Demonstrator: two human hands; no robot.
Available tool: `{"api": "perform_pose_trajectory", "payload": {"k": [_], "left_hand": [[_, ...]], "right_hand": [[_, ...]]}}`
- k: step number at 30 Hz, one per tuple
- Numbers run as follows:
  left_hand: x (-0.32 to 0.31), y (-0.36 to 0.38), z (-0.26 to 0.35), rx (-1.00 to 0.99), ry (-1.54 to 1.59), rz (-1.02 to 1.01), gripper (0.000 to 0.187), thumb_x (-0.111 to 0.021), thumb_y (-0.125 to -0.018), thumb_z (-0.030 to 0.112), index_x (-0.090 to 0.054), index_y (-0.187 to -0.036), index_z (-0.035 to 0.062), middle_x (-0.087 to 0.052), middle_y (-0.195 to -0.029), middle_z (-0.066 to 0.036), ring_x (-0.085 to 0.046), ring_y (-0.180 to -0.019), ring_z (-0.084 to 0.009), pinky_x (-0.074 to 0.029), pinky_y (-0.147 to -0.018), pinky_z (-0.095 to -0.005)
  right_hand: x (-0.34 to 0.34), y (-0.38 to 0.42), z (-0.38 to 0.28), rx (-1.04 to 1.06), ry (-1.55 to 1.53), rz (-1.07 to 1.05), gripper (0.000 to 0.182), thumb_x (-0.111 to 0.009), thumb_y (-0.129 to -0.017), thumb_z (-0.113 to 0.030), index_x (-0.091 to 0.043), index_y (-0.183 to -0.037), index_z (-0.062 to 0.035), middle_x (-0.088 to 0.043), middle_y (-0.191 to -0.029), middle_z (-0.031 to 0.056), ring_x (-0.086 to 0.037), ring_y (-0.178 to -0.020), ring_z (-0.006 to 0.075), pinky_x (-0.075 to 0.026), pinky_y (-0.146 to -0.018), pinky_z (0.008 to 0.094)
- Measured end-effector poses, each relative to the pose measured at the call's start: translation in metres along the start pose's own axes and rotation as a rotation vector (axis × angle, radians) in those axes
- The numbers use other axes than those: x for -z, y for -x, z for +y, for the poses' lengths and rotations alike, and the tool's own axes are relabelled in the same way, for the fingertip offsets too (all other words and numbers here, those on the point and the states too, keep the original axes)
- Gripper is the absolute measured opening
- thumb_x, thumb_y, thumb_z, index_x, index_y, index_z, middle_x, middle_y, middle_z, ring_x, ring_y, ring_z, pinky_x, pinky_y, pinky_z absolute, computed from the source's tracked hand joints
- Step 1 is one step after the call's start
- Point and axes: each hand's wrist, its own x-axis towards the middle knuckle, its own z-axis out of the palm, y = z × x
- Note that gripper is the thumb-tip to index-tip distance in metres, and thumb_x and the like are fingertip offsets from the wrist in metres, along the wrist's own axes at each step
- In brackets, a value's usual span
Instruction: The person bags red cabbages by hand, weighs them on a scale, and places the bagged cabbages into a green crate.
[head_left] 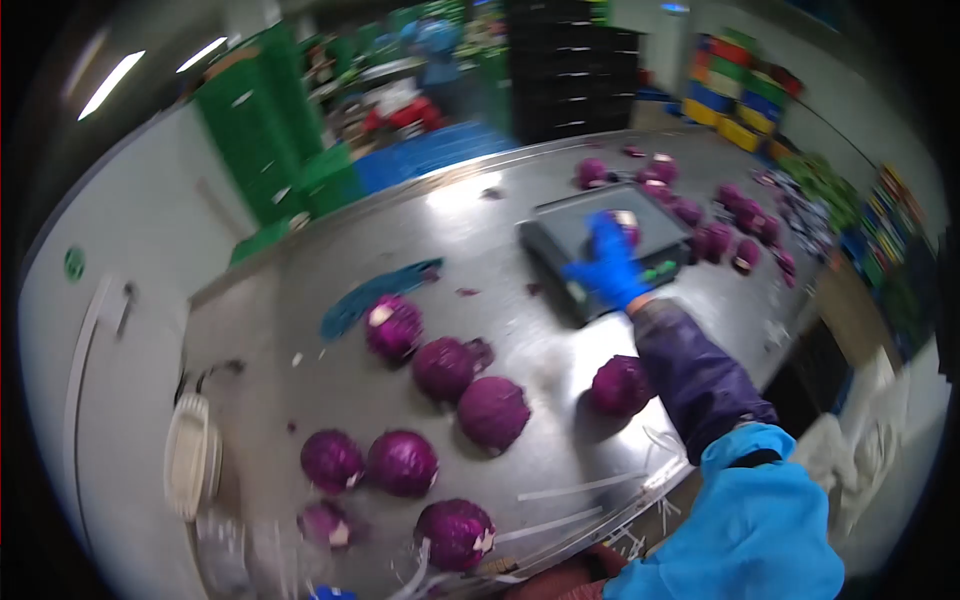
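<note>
My right hand (608, 265), in a blue glove, reaches over the black-edged scale (570, 215) with its thumb spread out to the left. Its fingers lie against a small red cabbage (628, 228) on the scale's plate and cover part of it. Of my left hand (332, 594) only a bit of blue glove shows at the bottom edge, its fingers hidden. Nearest to it are a blurred red cabbage (324, 523) and a larger red cabbage (456, 534). Another red cabbage (620, 386) sits beside my right forearm.
Several red cabbages (493, 413) are spread over the steel table (330, 385). A blue-green strip (375, 293) lies behind them. More cabbages (748, 215) and loose leaves stand right of the scale. White strips (580, 487) lie near the front edge; a pale container (192, 458) is at left.
</note>
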Motion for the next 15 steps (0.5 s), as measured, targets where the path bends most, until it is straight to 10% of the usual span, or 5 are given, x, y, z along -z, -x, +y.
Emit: {"api": "perform_pose_trajectory", "payload": {"k": [1,2,6,15], "left_hand": [[-0.006,0.0,-0.015,-0.137,-0.148,0.045,0.039,-0.045,-0.091,0.032,-0.059,-0.091,-0.0034,-0.06,-0.082,-0.016,-0.055,-0.07,-0.0252,-0.045,-0.062,-0.0369],[-0.018,-0.015,-0.047,-0.034,0.551,-0.059,0.018,-0.049,-0.085,0.017,-0.059,-0.077,0.0046,-0.058,-0.068,-0.004,-0.05,-0.056,-0.0092,-0.039,-0.048,-0.0261],[-0.006,0.019,0.028,0.344,0.676,0.057,0.026,-0.053,-0.088,0.028,-0.062,-0.078,0.0066,-0.05,-0.059,0.003,-0.037,-0.046,-0.0042,-0.028,-0.04,-0.0228],[-0.014,0.022,0.027,0.386,0.587,0.106,0.032,-0.052,-0.089,0.029,-0.064,-0.077,0.0023,-0.05,-0.056,-0.001,-0.045,-0.052,-0.0081,-0.037,-0.049,-0.0265]], "right_hand": [[0.038,-0.041,-0.004,-0.344,0.047,-0.472,0.059,-0.071,-0.062,-0.03,-0.048,-0.108,-0.0011,-0.052,-0.1,0.0191,-0.052,-0.094,0.0337,-0.043,-0.08,0.0414],[0.044,-0.048,0.013,-0.405,-0.192,-0.518,0.053,-0.071,-0.062,-0.026,-0.048,-0.103,-0.0003,-0.054,-0.094,0.0178,-0.054,-0.094,0.0301,-0.044,-0.08,0.0392],[-0.04,-0.004,0.131,-0.218,-0.368,-0.323,0.099,-0.081,-0.057,-0.024,-0.026,-0.136,0.0001,-0.04,-0.13,0.0185,-0.042,-0.119,0.0268,-0.033,-0.1,0.0359],[-0.067,0.001,0.193,-0.452,-0.524,-0.27,0.079,-0.077,-0.068,-0.023,-0.035,-0.132,-0.0029,-0.045,-0.126,0.0136,-0.045,-0.114,0.0205,-0.034,-0.098,0.0317]]}}
